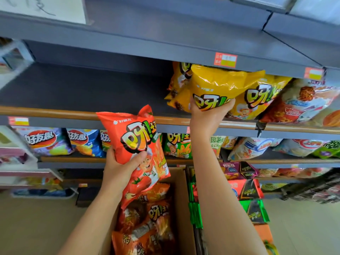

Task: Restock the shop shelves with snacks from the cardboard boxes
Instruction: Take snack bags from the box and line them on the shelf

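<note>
My left hand (pixel 121 168) grips a red-orange snack bag (pixel 136 142) by its lower left corner, holding it upright in front of the shelves. My right hand (pixel 207 116) is raised and closed on the bottom of a yellow snack bag (pixel 215 87), which sits at the front edge of the upper shelf (pixel 73 112) among other yellow bags (pixel 257 96). Below my arms an open cardboard box (pixel 184 199) holds several more red-orange bags (pixel 147 218).
The left part of the upper shelf is bare dark board. Red-and-white bags (pixel 303 102) fill its right end. The lower shelf (pixel 73 160) carries blue, green and white snack bags. Boxed snacks (pixel 242 181) stand lower right. Price tags (pixel 225 59) mark the shelf edges.
</note>
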